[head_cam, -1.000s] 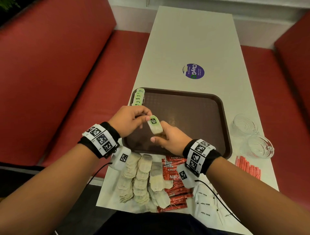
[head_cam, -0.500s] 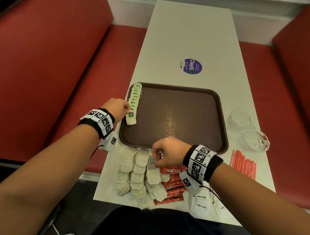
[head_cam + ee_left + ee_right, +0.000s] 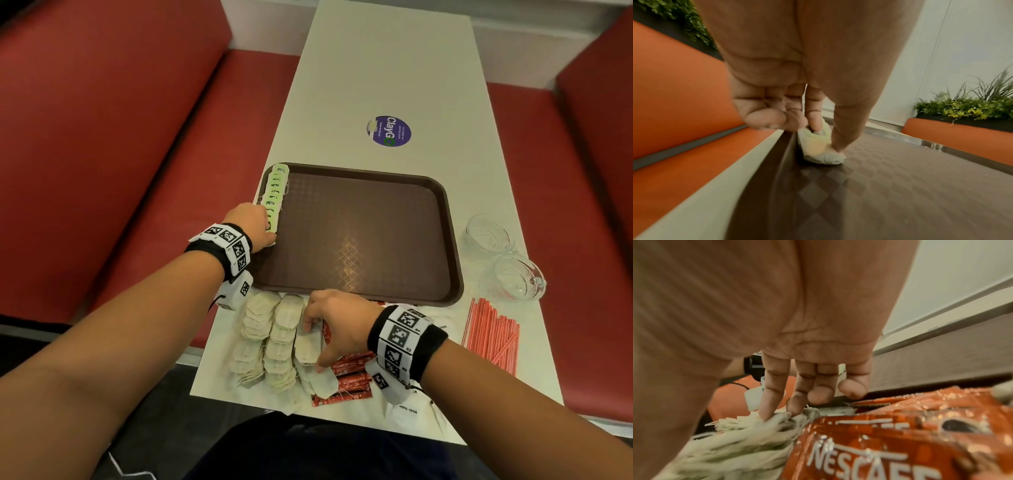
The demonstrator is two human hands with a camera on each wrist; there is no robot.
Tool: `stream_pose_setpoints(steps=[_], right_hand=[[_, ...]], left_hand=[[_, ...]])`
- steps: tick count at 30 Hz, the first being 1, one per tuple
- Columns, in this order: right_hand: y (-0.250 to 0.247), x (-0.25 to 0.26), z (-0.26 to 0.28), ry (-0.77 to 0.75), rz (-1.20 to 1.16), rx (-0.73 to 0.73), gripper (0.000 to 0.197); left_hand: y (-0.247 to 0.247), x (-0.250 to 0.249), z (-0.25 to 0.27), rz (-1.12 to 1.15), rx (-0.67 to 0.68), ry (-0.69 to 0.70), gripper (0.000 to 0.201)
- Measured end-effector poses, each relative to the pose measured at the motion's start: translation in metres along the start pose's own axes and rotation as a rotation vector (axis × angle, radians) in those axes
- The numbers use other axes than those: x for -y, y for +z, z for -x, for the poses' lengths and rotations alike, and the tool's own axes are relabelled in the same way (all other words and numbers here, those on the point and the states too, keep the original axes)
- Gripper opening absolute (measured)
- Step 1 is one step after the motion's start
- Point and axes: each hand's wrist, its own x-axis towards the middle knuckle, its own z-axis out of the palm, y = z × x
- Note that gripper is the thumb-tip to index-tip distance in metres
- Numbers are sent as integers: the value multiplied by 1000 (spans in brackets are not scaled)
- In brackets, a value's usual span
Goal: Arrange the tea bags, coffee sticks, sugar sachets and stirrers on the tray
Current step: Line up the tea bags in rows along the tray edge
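Note:
A brown tray (image 3: 359, 240) lies on the white table. A row of tea bags with green tags (image 3: 276, 190) runs along its left edge. My left hand (image 3: 255, 224) is at the near end of that row and pinches the nearest tea bag (image 3: 818, 147) between index finger and thumb, the bag resting on the tray floor. Loose tea bags (image 3: 270, 342) are piled in front of the tray. My right hand (image 3: 330, 323) is over this pile, fingertips (image 3: 766, 412) and thumb at the two ends of one tea bag (image 3: 309, 344). Red coffee sticks (image 3: 352, 377) lie under the wrist.
White sugar sachets (image 3: 411, 413) lie at the near table edge. Red-striped stirrers (image 3: 489, 332) lie to the right of the tray, with two glass bowls (image 3: 488, 234) (image 3: 519, 277) behind them. A purple sticker (image 3: 388, 131) is beyond the tray. Red benches flank the table.
A second ago both hands held one tea bag over the tray. My left hand carried it to the row at the tray's left edge; my right hand went back to the pile.

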Motion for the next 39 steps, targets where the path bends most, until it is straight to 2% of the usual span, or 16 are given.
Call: stream_pose_setpoints(steps=[3, 8, 12, 15, 17, 19, 24, 27, 30, 37, 39], right_hand=[[3, -1, 0, -5, 12, -16, 59], [6, -2, 4, -33, -10, -66, 39], [2, -4, 6, -61, -81, -121, 19], [0, -6, 7, -76, -126, -151, 8], [-2, -7, 7, -82, -139, -164, 7], [-3, -8, 7, -79, -153, -171, 10], [-1, -10, 4, -10, -198, -254, 2], [-4, -9, 3, 29, -279, -307, 10], [-9, -11, 2, 67, -336, -356, 16], [-13, -20, -2, 121, -435, -376, 18], [-14, -23, -2, 100, -455, -363, 24]], left_hand=[[-1, 1, 2, 3, 4, -3, 32], [-6, 3, 15, 120, -38, 47, 28], [-12, -4, 54, 265, -38, 212, 14], [-9, -8, 88, 294, 103, 345, 6], [0, -5, 103, 256, 192, 417, 8], [10, -1, 112, 205, 249, 473, 18], [27, 4, 121, 176, 242, 494, 41], [30, 0, 122, 110, 235, 516, 37], [30, -5, 122, 81, 205, 527, 24], [18, -6, 119, 201, 62, 445, 17], [9, -8, 119, 237, 33, 444, 16]])
